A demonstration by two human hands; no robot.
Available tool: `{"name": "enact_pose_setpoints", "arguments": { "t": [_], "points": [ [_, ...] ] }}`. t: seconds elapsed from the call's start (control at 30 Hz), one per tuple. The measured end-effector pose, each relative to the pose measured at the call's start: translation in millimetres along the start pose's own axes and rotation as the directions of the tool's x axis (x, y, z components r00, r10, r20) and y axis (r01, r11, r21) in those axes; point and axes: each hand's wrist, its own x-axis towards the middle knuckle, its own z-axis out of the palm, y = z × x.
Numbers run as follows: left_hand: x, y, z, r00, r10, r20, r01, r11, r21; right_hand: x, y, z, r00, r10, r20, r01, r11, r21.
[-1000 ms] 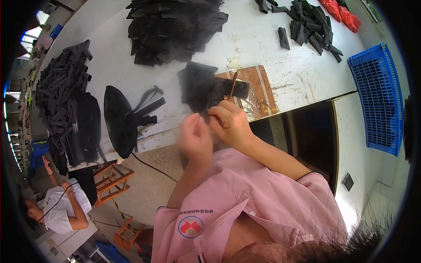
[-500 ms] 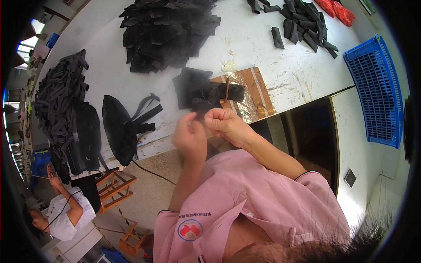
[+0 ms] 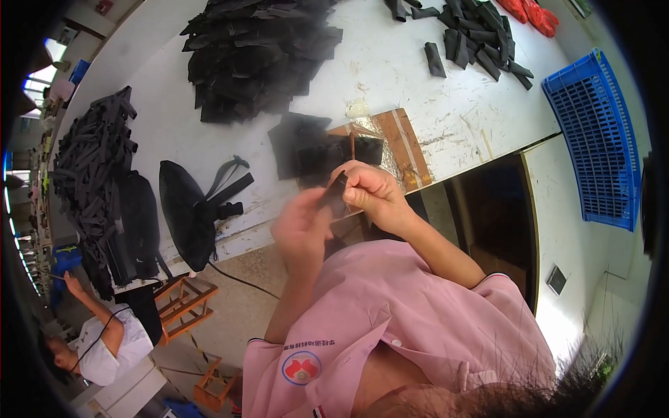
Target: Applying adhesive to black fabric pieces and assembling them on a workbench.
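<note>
A small folded piece of black fabric (image 3: 337,187) is pinched between my two hands over the table's front edge. My left hand (image 3: 303,221), somewhat blurred, grips its lower part. The curled fingers and thumb of my right hand (image 3: 378,195) close on its upper end. Just beyond them, a wooden board (image 3: 406,150) patched with shiny tape lies on the table, and a thin brown stick (image 3: 352,143) stands up from it. Flat black fabric pieces (image 3: 291,139) lie at the board's left, partly covering it.
On the white table (image 3: 380,70) rises a large heap of black pieces (image 3: 258,63). Black strips (image 3: 94,160) and a black strapped item (image 3: 185,212) lie left. Black rolls (image 3: 481,35) and a blue crate (image 3: 596,143) are right. Another person (image 3: 111,341) works at lower left.
The black fabric piece has come up into view between my hands. My right hand has turned and risen slightly, and the left has shifted a little lower. The whole view has shifted slightly.
</note>
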Motion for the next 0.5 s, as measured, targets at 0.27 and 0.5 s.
{"name": "enact_pose_setpoints", "arguments": {
  "t": [0.27,0.5],
  "points": [
    [26,1,15,0.746,0.650,0.141,-0.592,0.553,0.586,0,-49,13,0.985,0.059,-0.161,-0.130,0.870,-0.475],
    [36,55,46,0.915,-0.031,0.401,0.218,0.876,-0.429,17,-96,15,0.999,0.000,-0.047,-0.021,0.896,-0.444]
  ]
}}
